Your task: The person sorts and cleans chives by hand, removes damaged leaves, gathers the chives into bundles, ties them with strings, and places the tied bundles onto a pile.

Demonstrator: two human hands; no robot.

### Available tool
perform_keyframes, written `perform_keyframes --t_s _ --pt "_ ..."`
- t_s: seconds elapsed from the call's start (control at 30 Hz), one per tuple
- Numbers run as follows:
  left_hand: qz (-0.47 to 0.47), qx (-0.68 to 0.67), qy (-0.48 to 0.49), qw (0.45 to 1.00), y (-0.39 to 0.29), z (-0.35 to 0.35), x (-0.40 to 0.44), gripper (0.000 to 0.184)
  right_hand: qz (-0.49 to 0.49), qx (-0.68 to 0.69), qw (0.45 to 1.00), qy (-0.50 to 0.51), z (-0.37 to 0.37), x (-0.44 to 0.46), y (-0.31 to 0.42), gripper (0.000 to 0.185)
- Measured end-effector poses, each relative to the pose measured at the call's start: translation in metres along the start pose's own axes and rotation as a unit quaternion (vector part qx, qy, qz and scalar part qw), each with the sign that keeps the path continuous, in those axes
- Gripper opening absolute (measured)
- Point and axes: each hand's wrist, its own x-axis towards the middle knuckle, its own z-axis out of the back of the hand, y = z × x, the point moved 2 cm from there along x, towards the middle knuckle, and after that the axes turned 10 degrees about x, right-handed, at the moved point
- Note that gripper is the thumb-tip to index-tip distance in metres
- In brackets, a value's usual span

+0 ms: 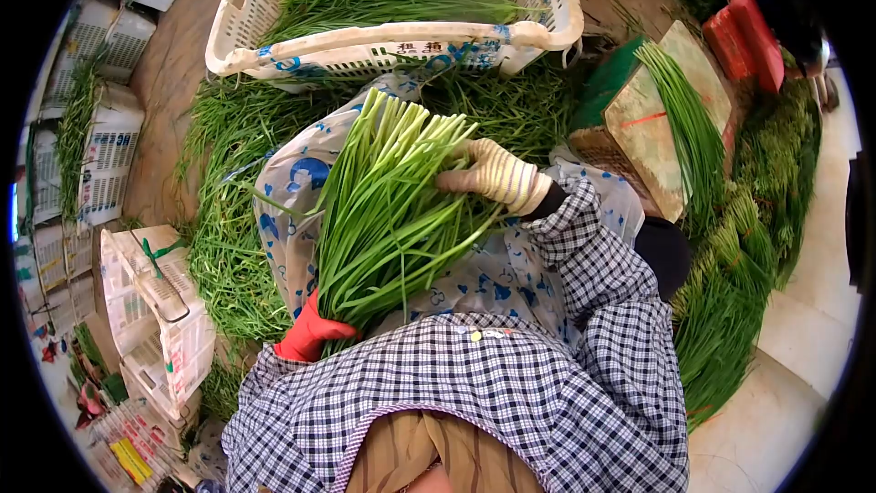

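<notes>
A large loose bunch of garlic chives lies across my lap, pale stem ends pointing away from me and leaves towards me. In a red glove, my left hand is closed around the leafy lower end; some of its fingers are hidden by leaves. My right hand, in a striped cream glove, is bent against the bunch's right side near the stem ends, its fingers closed on stems there. Beneath the bunch, a clear plastic apron with blue print covers my legs.
Ahead stands a white crate holding more chives. A tied bundle hangs over a worn box on the right, beside heaped chives. Loose trimmings cover the floor at left, near a white basket. Another person is at upper right.
</notes>
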Motion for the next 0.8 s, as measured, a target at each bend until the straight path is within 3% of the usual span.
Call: perform_keyframes --t_s 0.07,0.1,0.2,0.3,0.37,0.4,0.43,0.47,0.5,0.53,0.57,0.63,0.7,0.8 --pt "0.006 0.008 0.004 1.000 0.004 0.002 0.000 0.092 -0.001 0.024 1.000 0.013 0.001 -0.009 0.005 0.035" --pt "0.013 0.017 0.012 1.000 0.006 0.002 0.000 0.093 0.033 -0.034 0.999 0.018 0.006 -0.011 0.007 0.041" --pt "0.032 -0.034 -0.002 0.999 -0.005 -0.004 -0.001 0.091 -0.001 0.002 1.000 0.007 0.011 -0.012 0.003 0.047" --pt "0.098 -0.070 0.007 0.993 -0.034 -0.013 -0.001 0.089 0.082 -0.048 0.995 0.005 0.013 -0.006 -0.007 0.059" --pt "0.085 -0.066 -0.004 0.994 -0.042 -0.020 0.000 0.088 0.169 -0.294 0.940 -0.041 0.010 -0.002 -0.005 0.066" --pt "0.072 -0.065 -0.017 0.995 -0.045 -0.022 0.000 0.086 0.113 -0.426 0.891 -0.109 -0.001 -0.006 0.007 0.062" --pt "0.071 -0.064 -0.018 0.995 -0.047 -0.024 0.000 0.086 0.114 -0.425 0.891 -0.110 0.000 -0.005 0.004 0.062" --pt "0.058 -0.073 -0.023 0.995 -0.049 -0.025 0.000 0.086 0.097 -0.242 0.963 -0.067 0.002 -0.001 -0.003 0.058" --pt "0.044 -0.082 -0.029 0.995 -0.050 -0.026 -0.001 0.086 0.077 -0.048 0.996 -0.020 0.001 0.001 -0.006 0.054" --pt "0.044 -0.081 -0.030 0.995 -0.049 -0.025 -0.001 0.086 0.065 0.011 0.998 -0.022 0.001 -0.003 -0.004 0.045" --pt "0.045 -0.083 -0.031 0.995 -0.046 -0.024 -0.001 0.086 0.065 0.011 0.998 -0.021 0.001 -0.003 -0.007 0.045" --pt "0.049 -0.086 -0.033 0.995 -0.046 -0.024 -0.001 0.087 0.071 0.154 0.985 0.001 0.004 0.000 -0.019 0.043" --pt "0.068 -0.032 0.002 0.997 -0.046 -0.022 0.001 0.087 0.085 0.160 0.983 -0.020 0.002 -0.002 -0.024 0.039" --pt "0.060 -0.075 0.007 0.995 -0.050 -0.022 0.003 0.089 -0.006 0.359 0.930 -0.073 -0.019 -0.016 -0.008 0.031"
